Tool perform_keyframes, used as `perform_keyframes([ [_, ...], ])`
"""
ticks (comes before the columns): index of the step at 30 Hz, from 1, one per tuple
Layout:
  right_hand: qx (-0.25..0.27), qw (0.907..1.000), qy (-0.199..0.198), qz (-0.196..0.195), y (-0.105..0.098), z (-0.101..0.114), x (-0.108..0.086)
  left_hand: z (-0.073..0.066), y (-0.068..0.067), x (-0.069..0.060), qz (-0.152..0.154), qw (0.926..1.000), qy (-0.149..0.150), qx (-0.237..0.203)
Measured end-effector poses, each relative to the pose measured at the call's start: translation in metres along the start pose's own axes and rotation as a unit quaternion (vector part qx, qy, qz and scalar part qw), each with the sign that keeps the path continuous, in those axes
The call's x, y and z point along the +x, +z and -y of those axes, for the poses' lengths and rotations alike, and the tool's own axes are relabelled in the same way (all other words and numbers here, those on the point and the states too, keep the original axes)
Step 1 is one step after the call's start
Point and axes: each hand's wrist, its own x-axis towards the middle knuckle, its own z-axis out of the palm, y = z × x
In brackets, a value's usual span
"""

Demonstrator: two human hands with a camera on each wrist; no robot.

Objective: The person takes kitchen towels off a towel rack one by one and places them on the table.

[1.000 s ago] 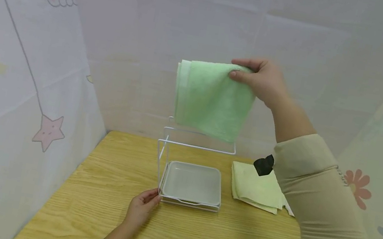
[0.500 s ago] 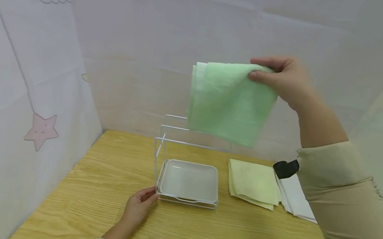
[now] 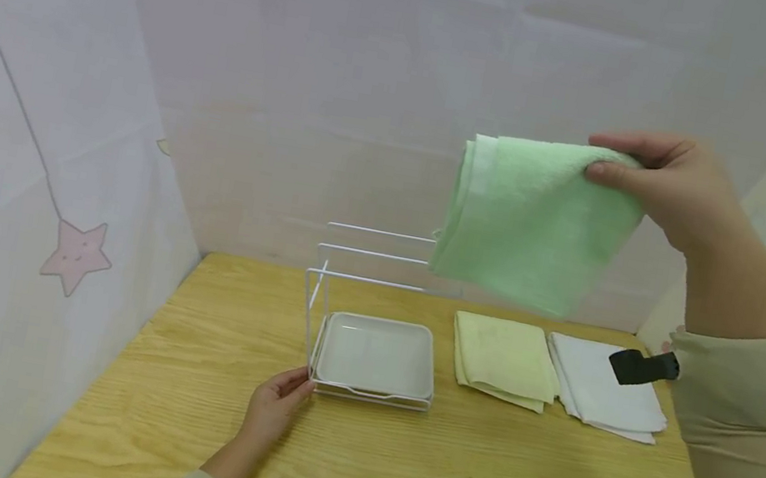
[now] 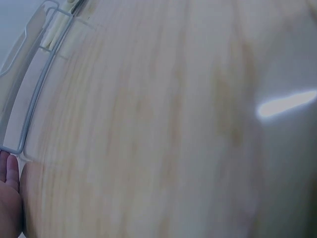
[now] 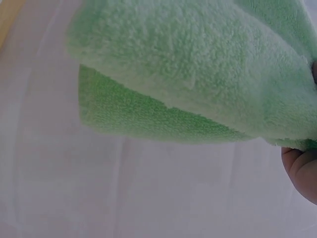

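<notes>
My right hand (image 3: 687, 197) pinches the top right corner of a folded light green towel (image 3: 538, 223) between thumb and fingers. The towel hangs in the air, right of and above a white wire rack (image 3: 376, 281), and hides part of its upper bars. In the right wrist view the fuzzy green towel (image 5: 188, 54) fills the top, with the fingers (image 5: 302, 173) at the right edge. Thumb and fingers of my left hand (image 3: 271, 410) hold the rack's front left corner. A pale tray (image 3: 375, 353) lies in the rack's base.
A folded yellow towel (image 3: 503, 356) lies on the wooden table (image 3: 427, 475) right of the rack. Beside it is a folded white towel (image 3: 593, 393), partly covered by a black strap piece (image 3: 643, 368) near the right sleeve. A patterned curtain (image 3: 301, 90) hangs behind.
My right hand has carried the green towel to the right, away from above the rack, bringing the white towel into view. My left hand stays at the rack's corner.
</notes>
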Motion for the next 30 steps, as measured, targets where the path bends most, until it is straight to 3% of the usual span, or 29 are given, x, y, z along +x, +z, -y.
perform_keyframes([
  [8, -0.070, 0.9975, 0.009, -0.006, -0.024, -0.030, -0.025, -0.004, -0.001, -0.004, -0.002, 0.9999, 0.004, 0.012],
  [14, -0.120, 0.9920, 0.038, -0.012, -0.031, -0.058, -0.047, -0.002, -0.003, -0.003, 0.004, 1.0000, 0.004, 0.002],
  [19, -0.162, 0.9846, 0.066, 0.003, -0.026, -0.087, -0.065, 0.000, -0.003, -0.003, 0.000, 1.0000, 0.002, -0.005],
  [25, -0.191, 0.9755, 0.098, 0.048, -0.014, -0.123, -0.086, -0.001, -0.002, -0.005, -0.009, 0.9999, 0.008, -0.004],
  [30, -0.202, 0.9750, 0.070, 0.059, -0.004, -0.150, -0.104, -0.002, -0.003, -0.006, -0.002, 1.0000, -0.002, -0.002],
])
